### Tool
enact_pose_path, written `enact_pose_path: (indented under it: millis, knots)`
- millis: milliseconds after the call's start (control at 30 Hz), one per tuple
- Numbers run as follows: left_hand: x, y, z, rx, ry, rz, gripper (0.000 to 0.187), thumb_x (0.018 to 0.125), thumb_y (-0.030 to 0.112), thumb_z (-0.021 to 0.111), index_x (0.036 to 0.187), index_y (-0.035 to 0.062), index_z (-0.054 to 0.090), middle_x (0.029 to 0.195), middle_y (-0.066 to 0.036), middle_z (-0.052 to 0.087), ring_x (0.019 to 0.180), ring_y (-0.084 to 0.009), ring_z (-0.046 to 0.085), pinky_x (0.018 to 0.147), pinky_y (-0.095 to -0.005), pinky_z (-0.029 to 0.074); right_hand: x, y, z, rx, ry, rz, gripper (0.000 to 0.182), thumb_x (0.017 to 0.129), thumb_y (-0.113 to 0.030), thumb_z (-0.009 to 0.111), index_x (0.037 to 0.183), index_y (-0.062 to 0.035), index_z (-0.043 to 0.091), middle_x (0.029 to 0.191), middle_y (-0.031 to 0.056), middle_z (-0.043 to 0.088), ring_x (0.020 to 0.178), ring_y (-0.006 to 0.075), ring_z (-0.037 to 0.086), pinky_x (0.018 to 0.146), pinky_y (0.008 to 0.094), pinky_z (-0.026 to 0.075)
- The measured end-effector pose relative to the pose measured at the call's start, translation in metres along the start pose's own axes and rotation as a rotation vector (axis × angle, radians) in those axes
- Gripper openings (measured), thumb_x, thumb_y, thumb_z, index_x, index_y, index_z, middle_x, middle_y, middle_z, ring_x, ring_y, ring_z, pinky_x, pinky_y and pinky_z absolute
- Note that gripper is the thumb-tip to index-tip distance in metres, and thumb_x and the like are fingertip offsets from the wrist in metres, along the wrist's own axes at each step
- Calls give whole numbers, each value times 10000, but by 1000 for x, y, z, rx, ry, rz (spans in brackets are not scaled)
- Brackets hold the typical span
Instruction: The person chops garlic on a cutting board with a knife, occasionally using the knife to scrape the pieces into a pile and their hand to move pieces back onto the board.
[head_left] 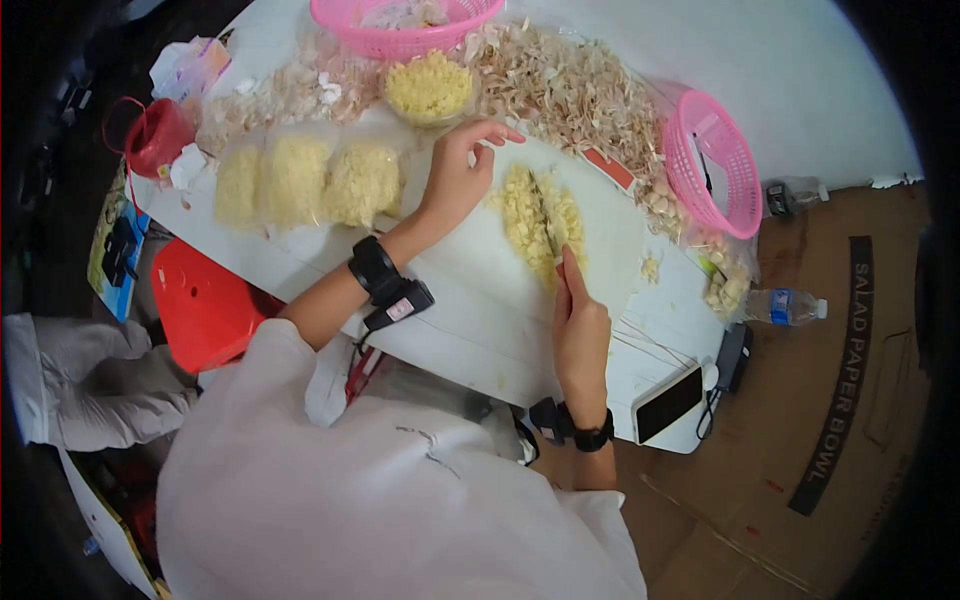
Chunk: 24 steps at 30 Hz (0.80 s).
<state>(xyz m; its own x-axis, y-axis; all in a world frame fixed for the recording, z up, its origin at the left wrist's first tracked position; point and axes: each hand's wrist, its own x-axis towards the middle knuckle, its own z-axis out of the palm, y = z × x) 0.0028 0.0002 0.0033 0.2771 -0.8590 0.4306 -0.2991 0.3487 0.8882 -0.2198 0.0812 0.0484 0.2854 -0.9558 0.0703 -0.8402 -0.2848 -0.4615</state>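
Note:
My right hand [582, 335] is wrapped around the handle of a knife [546, 215]. Its blade lies across a heap of chopped garlic [520, 225] on a white cutting board [450, 275]. Over the board's far left part is my left hand [463, 172], open, fingers partly bent and stretched to the right, with nothing in it. Just beyond it stands a clear tub of chopped garlic [430, 88]. Left of that hand lie clear bags of chopped garlic [362, 182] side by side.
Garlic skins [560, 90] cover the table's far side. A pink basket [395, 42] stands at the back, another pink basket [735, 170] tilts at the right. Near the right edge are a phone [669, 404] and a water bottle [785, 307]. A red stool [205, 305] is at left.

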Motion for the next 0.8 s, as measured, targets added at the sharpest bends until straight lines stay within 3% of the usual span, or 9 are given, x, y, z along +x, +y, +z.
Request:
enact_pose_path:
  millis: [100,300,400,467,567,700,800]
  knots:
    - [1,7,-3,-32,-22,3,360,822,-129,385,993,0,674,1038,-56,702,950,-127,614,797,-259,473,-1,-7,6,-9,8,68,397,984,-159,523,1381,-146,522,718,251,637,632,389,634,578,458,489]
    - [2,6,-2,-43,-13,-43,355,819,-137,397,998,0,671,1046,-65,693,968,-138,619,795,-258,472,1,14,0,223,129,-116,417,961,-117,551,1376,-148,525,845,218,676,686,381,651,604,472,500]
    - [0,6,0,-33,27,41,394,755,-179,398,949,27,673,990,-53,689,868,-148,605,693,-260,444,-9,6,2,218,142,-87,451,940,-92,568,1383,-158,521,839,172,684,669,370,644,587,458,500]
    - [1,7,-3,-27,-17,-30,346,823,-133,397,988,0,670,1048,-66,687,962,-145,619,797,-253,471,-11,7,9,53,42,-37,480,924,-82,576,1393,-164,512,762,140,666,625,360,624,560,439,492]
    - [0,7,-2,-46,-36,-41,345,824,-128,399,990,2,672,1048,-66,685,965,-143,615,806,-253,469,-15,9,18,-25,49,-38,505,910,-78,586,1400,-168,505,705,132,629,596,350,607,541,431,484]
    - [-1,8,0,-26,-42,-32,348,824,-127,396,989,4,674,1050,-63,684,971,-138,613,811,-249,467,-12,12,9,13,-13,3,482,926,-89,576,1397,-165,507,751,153,648,606,352,617,551,426,489]
    - [0,5,-3,-37,-31,-39,350,827,-128,395,992,5,673,1052,-60,683,967,-131,611,811,-244,465,-8,12,6,198,101,-100,462,940,-93,566,1394,-158,508,798,166,665,618,351,626,561,414,494]
